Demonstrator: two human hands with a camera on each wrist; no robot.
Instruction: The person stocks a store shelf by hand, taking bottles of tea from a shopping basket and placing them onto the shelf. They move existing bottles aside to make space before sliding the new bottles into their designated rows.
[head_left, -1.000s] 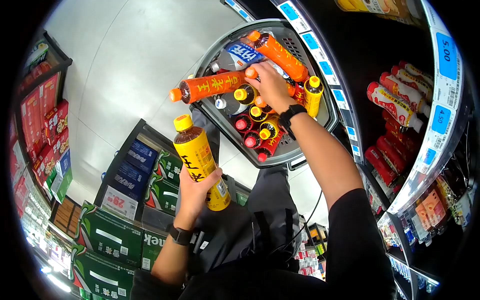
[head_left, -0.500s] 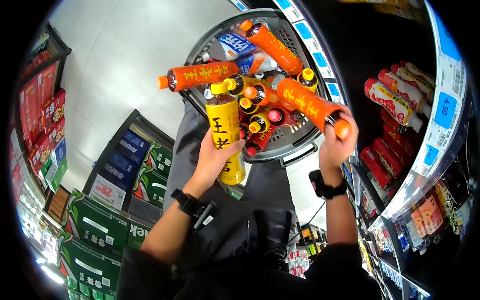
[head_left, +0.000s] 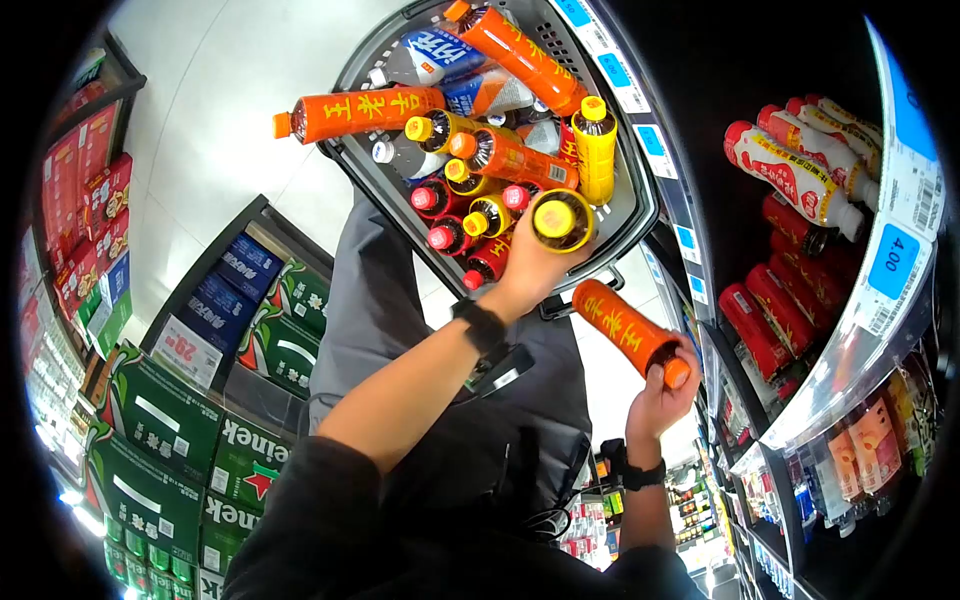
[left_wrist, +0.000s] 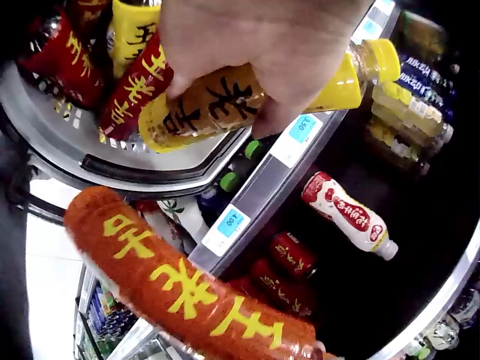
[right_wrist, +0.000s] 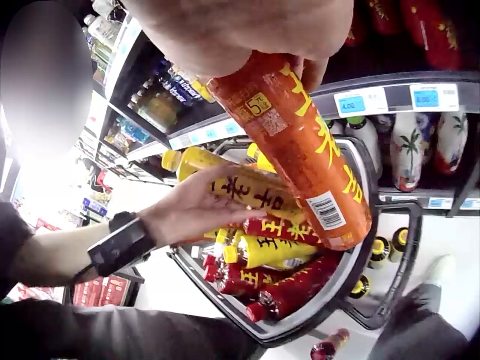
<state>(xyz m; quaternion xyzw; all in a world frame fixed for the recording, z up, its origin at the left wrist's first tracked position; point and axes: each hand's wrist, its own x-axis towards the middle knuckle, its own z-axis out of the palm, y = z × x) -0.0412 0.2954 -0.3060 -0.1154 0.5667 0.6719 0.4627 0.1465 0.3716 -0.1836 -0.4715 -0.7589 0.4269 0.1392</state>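
Note:
My left hand (head_left: 535,265) grips a yellow-labelled drink bottle (left_wrist: 195,116) at the near right corner of the grey shopping basket (head_left: 628,205). In the head view its yellow cap points up at the camera. My right hand (head_left: 665,395) holds an orange-labelled bottle (head_left: 625,325) by its cap end, outside the basket beside the shelf, base tilted toward the basket. Inside the basket lie several red, yellow and orange bottles, among them a yellow bottle (head_left: 595,150) standing at the right. Another orange bottle (head_left: 370,112) juts over the left rim.
A shelf with blue price tags (head_left: 890,255) runs along the right, holding white-and-red bottles (head_left: 785,170) and red cans (head_left: 775,305). Green beer cartons (head_left: 150,465) are stacked at the left. The person's trousered legs (head_left: 370,290) are below the basket.
The right hand has lifted an orange bottle from the basket and carried it right, then down outside the rim. The left hand has brought the yellow bottle forward and right to the basket.

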